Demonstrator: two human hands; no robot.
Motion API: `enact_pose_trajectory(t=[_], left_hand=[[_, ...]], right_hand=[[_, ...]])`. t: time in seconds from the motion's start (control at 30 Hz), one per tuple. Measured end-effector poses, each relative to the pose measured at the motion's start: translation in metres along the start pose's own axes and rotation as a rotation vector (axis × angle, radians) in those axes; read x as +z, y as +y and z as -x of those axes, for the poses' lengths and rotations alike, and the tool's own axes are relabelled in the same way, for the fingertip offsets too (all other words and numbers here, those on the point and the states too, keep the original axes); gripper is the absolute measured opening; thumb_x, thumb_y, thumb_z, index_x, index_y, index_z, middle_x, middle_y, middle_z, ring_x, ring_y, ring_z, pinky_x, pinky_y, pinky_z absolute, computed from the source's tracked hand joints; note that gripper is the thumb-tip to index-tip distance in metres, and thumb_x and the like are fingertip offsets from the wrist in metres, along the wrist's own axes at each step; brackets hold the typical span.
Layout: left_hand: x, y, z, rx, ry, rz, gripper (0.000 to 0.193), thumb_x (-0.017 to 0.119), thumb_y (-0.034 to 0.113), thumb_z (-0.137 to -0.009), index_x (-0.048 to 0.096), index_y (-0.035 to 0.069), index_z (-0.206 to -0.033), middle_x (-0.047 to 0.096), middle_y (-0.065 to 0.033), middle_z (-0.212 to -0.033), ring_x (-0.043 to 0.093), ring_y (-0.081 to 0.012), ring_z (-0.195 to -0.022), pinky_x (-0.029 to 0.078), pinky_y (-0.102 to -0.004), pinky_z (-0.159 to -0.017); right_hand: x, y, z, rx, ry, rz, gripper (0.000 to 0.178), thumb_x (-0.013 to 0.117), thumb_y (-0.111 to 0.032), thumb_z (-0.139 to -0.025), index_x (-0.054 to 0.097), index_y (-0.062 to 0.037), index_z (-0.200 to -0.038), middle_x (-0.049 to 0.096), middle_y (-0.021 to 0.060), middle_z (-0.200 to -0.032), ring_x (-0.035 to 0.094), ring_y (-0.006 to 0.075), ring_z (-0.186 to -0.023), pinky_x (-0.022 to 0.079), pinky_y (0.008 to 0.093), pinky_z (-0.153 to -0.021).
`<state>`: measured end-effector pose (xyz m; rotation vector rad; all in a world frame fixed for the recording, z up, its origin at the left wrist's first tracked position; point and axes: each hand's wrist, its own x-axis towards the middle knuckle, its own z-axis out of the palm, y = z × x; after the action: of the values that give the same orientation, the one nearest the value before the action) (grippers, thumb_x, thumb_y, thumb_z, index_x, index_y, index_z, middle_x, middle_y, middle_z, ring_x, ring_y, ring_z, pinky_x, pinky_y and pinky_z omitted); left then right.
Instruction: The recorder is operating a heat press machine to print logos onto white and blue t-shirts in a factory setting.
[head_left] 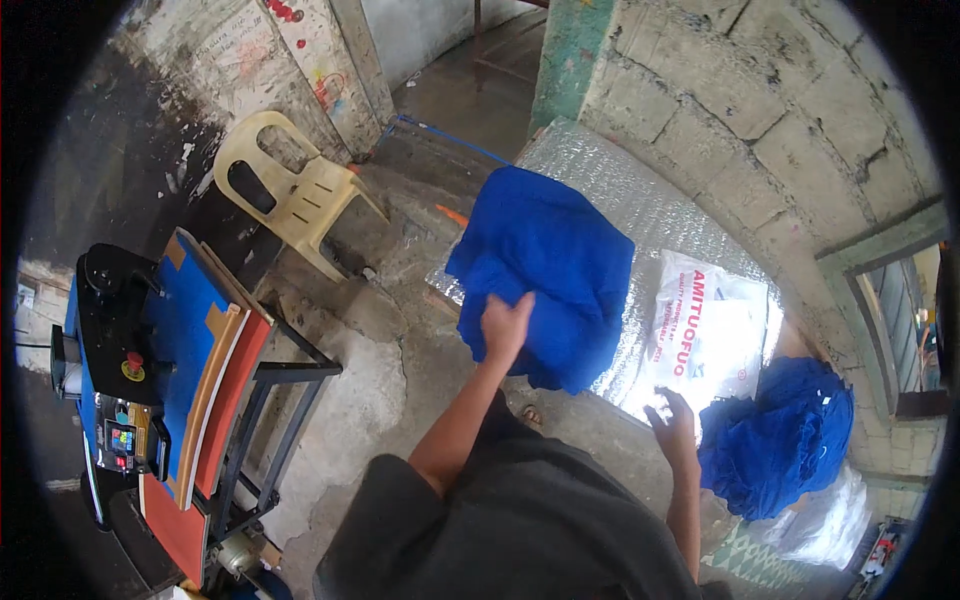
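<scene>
Over foil sheet (690, 215) | left hand (505, 325) grip grasping blue cloth (545, 260) | right hand (675, 420) released.

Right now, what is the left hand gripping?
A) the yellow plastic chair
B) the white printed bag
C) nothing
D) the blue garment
D: the left hand is closed on the edge of the blue garment, lifting it over the silver foil-covered table.

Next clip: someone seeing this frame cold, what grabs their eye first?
The bright blue cloth at centre, held up by the left hand over a silvery foil-covered surface. Next, the heap of blue fabric at lower right, just beyond the open right hand and beside a white printed bag. At far left stands a blue and orange heat press, with a pale plastic chair behind it.
</scene>
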<state>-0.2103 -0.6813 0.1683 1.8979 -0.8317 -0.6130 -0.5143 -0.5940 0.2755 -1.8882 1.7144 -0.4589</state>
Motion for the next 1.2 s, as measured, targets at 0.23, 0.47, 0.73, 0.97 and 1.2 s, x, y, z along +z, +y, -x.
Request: enact_pose_trajectory(t=[0.23, 0.47, 0.73, 0.97, 1.2], left_hand=[[0.028, 0.021, 0.049, 0.515, -0.377, -0.015, 0.040, 0.068, 0.021, -0.075, 0.050, -0.002, -0.102, 0.059, -0.0208, -0.075, 0.059, -0.0389, -0.070, 0.046, -0.0465, -0.062], [-0.013, -0.044, -0.026, 0.316, -0.217, 0.132, 0.034, 0.068, 0.029, -0.079, 0.055, 0.002, -0.094, 0.055, -0.0164, -0.096, 0.054, -0.0305, -0.088, 0.043, -0.0393, -0.077], [0.027, -0.119, -0.114, -0.321, -0.311, 0.272, 0.069, 0.061, 0.046, -0.082, 0.046, -0.007, -0.124, 0.056, -0.0213, -0.118, 0.054, -0.0306, -0.107, 0.040, -0.0364, -0.093], [0.039, -0.035, -0.129, -0.493, -0.589, 0.565, 0.037, 0.066, 0.018, -0.078, 0.058, 0.001, -0.109, 0.064, -0.0098, -0.097, 0.061, -0.0211, -0.085, 0.049, -0.0319, -0.076], [0.009, 0.155, -0.219, 0.263, -0.856, 0.340, 0.030, 0.065, 0.006, -0.073, 0.059, 0.001, -0.102, 0.066, -0.0057, -0.089, 0.061, -0.0137, -0.075, 0.050, -0.0280, -0.070]], right_hand=[[0.082, -0.127, -0.155, -0.261, -0.022, -0.172, 0.091, 0.079, -0.034, -0.067, 0.031, 0.0016, -0.135, 0.045, 0.0250, -0.128, 0.049, 0.0356, -0.114, 0.040, 0.0401, -0.094], [0.119, -0.054, -0.208, 0.347, -0.051, -0.868, 0.041, 0.072, -0.010, -0.072, 0.058, 0.0014, -0.108, 0.066, 0.0106, -0.092, 0.063, 0.0206, -0.081, 0.049, 0.0326, -0.075], [0.076, -0.111, -0.206, 0.268, -0.069, -0.842, 0.024, 0.070, -0.008, -0.078, 0.064, -0.0001, -0.100, 0.066, 0.0063, -0.091, 0.062, 0.0152, -0.078, 0.049, 0.0286, -0.074], [-0.027, -0.120, -0.219, 0.133, 0.358, -1.114, 0.014, 0.068, -0.003, -0.077, 0.066, 0.0007, -0.090, 0.067, 0.0069, -0.088, 0.062, 0.0164, -0.078, 0.049, 0.0289, -0.073], [-0.171, -0.069, -0.141, 0.021, 0.995, -1.349, 0.025, 0.063, -0.011, -0.082, 0.062, 0.0006, -0.104, 0.065, 0.0100, -0.103, 0.061, 0.0197, -0.095, 0.046, 0.0332, -0.087]])
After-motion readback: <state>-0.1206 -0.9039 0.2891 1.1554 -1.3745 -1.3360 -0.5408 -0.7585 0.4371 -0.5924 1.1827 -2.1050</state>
